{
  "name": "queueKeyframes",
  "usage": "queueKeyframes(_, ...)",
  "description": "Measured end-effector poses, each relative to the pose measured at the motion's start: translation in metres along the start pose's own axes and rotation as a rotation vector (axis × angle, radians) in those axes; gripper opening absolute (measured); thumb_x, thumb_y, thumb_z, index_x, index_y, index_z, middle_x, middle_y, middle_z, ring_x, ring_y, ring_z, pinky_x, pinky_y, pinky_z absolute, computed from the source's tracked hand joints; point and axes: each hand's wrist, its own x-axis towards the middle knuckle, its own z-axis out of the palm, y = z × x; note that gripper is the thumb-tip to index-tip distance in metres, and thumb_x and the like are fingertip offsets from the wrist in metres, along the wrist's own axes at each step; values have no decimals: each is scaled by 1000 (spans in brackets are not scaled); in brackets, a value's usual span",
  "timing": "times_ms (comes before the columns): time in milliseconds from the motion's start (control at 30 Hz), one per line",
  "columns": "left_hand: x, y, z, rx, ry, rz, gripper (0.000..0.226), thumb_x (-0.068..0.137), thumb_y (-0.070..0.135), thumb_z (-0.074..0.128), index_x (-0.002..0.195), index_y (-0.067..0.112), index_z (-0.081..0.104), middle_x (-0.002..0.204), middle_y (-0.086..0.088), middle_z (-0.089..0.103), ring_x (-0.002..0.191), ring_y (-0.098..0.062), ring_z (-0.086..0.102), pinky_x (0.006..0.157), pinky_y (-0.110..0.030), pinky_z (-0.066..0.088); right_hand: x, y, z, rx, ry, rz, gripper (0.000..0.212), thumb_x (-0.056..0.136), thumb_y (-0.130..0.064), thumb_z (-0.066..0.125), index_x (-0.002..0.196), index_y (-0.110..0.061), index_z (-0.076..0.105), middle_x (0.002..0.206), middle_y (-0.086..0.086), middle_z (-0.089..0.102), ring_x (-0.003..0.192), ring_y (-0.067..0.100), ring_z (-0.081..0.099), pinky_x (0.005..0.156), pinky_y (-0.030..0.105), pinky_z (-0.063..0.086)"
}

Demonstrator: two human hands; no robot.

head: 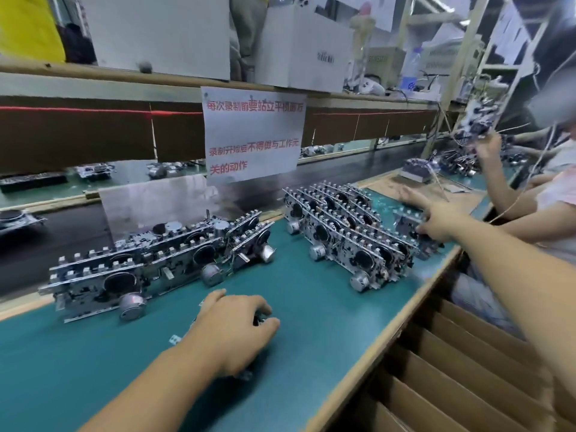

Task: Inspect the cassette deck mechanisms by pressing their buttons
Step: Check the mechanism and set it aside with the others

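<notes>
1. Right now our left hand (237, 325) lies low on the green worktop (311, 322), fingers curled down over one cassette deck mechanism (260, 319) and gripping it; only slivers of metal show at the fingertips and under the wrist.
2. Our right hand (436, 222) reaches far out to the right, its fingers wrapped around another mechanism (408, 222) that sits just beside the right-hand group of decks. Motion blur softens the fingertips.
3. A left group of mechanisms (131, 266) stands on the worktop ahead of our left hand, leaning in rows with their round silver motors facing us.
4. A right group of mechanisms (346, 226) stands in tight slanted rows between the left group and our right hand, well apart from our left hand.
5. A paper sign (254, 132) with red Chinese writing hangs from the shelf above, behind the gap between the two groups.
6. A dark conveyor belt (62, 232) runs behind the worktop, with more parts on its far side.
7. Cardboard dividers (461, 363) fill a box below the worktop's near right edge.
8. At the far right, another person's hand (487, 148) lifts a mechanism with trailing wires above the next station.
</notes>
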Motion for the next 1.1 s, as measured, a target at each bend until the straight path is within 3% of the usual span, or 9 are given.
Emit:
queueKeyframes(100, -2, 1, 0, -6, 29, 8, 31, 98, 54, 43, 103, 35, 67, 101, 19, 71, 95, -1, 56, 123, -33, 12, 18, 1, 34, 262, -83, 49, 32, 100, -21, 58, 128, -7, 63, 124, 15, 65, 96, 31, 64, 81, 37, 55)
queueKeyframes(233, -9, 4, -5, 40, 64, 17, 39, 92, 56, 40, 102, 32, 69, 102, 15, 70, 98, -6, 54, 117, -30, 18, 25, 3, 47, 649, -92, 164, 30, 101, -9, 54, 130, -6, 62, 119, 12, 58, 96, 35, 60, 67, 41, 58)
queueKeyframes(400, -37, 1, -6, -73, 303, 159, 29, 96, 42, 51, 114, 27, 68, 102, 13, 54, 109, -7, 45, 126, -34, 14, 25, 1, 32, 760, -87, 110, 57, 97, -6, 58, 151, -16, 41, 155, 9, 39, 131, 33, 46, 101, 46, 44)
queueKeyframes(533, -88, -26, -4, 62, 640, 310, 24, 91, 31, 64, 111, 19, 70, 101, 4, 55, 98, -17, 54, 121, -38, 32, -15, -45, -4, 546, 305, 75, 66, 92, -31, 66, 148, -15, 35, 141, 22, 49, 124, 43, 48, 104, 56, 42)
queueKeyframes(600, -118, -40, 2, 93, 734, 350, 27, 91, 26, 65, 118, 21, 65, 106, 4, 53, 99, -19, 53, 115, -37, 39, -66, -88, -10, 624, 475, -157, 74, 89, -39, 68, 148, -20, 28, 138, 16, 52, 127, 38, 47, 105, 53, 40)
queueKeyframes(733, -178, -60, 9, 72, 757, 303, 30, 94, 24, 64, 121, 34, 60, 123, 11, 52, 110, -11, 52, 98, -17, 40, -195, -179, 11, 797, -25, -731, 90, 72, -73, 66, 145, -56, 15, 134, -15, 52, 124, 4, 51, 106, 32, 40)
queueKeyframes(833, -203, -76, 3, 106, 578, 313, 56, 84, 24, 80, 131, 41, 54, 140, 10, 47, 127, -10, 52, 102, -19, 43, -266, -229, 37, 600, -417, -943, 106, 54, -99, 53, 136, -74, -9, 152, -27, 30, 138, -7, 31, 113, 27, 31)
queueKeyframes(967, -224, -93, -5, -107, 426, 221, 61, 90, 52, 70, 145, 42, 47, 157, 15, 40, 151, -15, 34, 119, -26, 30, -307, -264, 70, 476, -230, -1014, 116, 55, -96, 50, 153, -50, 7, 149, -28, 27, 139, -1, 25, 116, 30, 25)
queueKeyframes(1100, -219, -99, -9, -674, 618, -251, 47, 85, 52, 68, 130, 41, 58, 138, 21, 57, 129, 3, 53, 106, -24, 45, -300, -270, 75, 756, -232, -1016, 83, 60, -71, 70, 135, -55, 37, 134, -40, 35, 131, -13, 31, 112, 20, 31)
